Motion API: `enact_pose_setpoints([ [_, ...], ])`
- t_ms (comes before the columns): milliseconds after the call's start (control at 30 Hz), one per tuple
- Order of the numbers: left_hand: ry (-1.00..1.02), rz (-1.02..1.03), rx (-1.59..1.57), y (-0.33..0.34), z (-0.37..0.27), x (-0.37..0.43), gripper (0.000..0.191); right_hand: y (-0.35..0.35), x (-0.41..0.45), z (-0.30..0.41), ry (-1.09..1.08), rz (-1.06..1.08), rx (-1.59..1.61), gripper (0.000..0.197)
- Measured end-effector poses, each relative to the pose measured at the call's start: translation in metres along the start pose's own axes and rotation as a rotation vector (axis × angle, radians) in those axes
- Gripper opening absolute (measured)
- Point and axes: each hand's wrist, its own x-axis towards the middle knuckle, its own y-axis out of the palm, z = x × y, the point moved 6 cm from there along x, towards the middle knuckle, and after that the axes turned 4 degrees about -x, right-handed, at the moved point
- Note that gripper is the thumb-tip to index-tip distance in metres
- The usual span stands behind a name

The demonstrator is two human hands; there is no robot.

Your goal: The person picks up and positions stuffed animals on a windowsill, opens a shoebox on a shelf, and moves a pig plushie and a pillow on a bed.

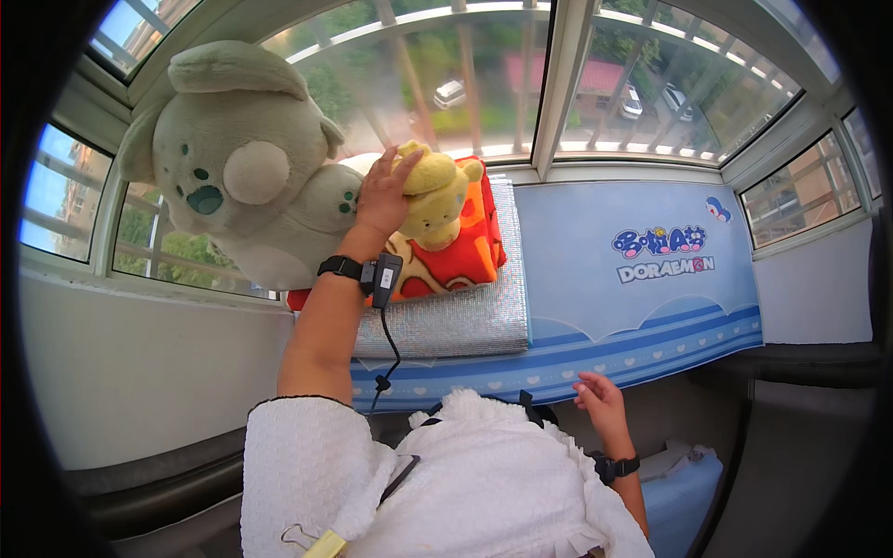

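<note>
My left hand (383,196) is on the left side of a small yellow plush toy (436,199), its fingers at the toy's hat; whether it grips or only rests there I cannot tell. The yellow toy lies on a folded red and orange patterned blanket (481,240). Close by on the left, a large pale grey-green plush toy (279,209) leans against the window corner. Under the blanket is a silvery foil mat (446,328). Away from these, my right hand (602,404) hangs near the sill's front edge, fingers partly curled, with nothing visible in it.
A blue printed cartoon mat (572,279) covers the window sill. Window panes with white frames (558,104) and outside bars surround it. A black cable (394,342) runs from the device on my left wrist. Below right of the sill is a light blue item (680,495).
</note>
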Motion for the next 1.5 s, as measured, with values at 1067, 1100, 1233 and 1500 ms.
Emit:
enact_pose_setpoints([
  [1067, -0.013, -0.041, -0.053, -0.045, -0.012, 0.041, 0.046, -0.011, -0.018, -0.028, 0.012, -0.095, 0.063, 0.026],
  [1100, -0.01, -0.047, -0.051, -0.046, -0.005, 0.045, 0.046, -0.011, -0.018, -0.03, 0.005, -0.094, 0.063, 0.026],
  [1233, -0.071, -0.041, -0.013, -0.014, 0.054, 0.046, 0.054, -0.007, -0.018, -0.031, 0.026, -0.079, 0.045, 0.025],
  [1500, -0.45, 0.409, -0.068, 0.027, 0.01, 0.046, 0.1, -0.008, -0.022, -0.038, 0.05, -0.116, 0.048, 0.025],
])
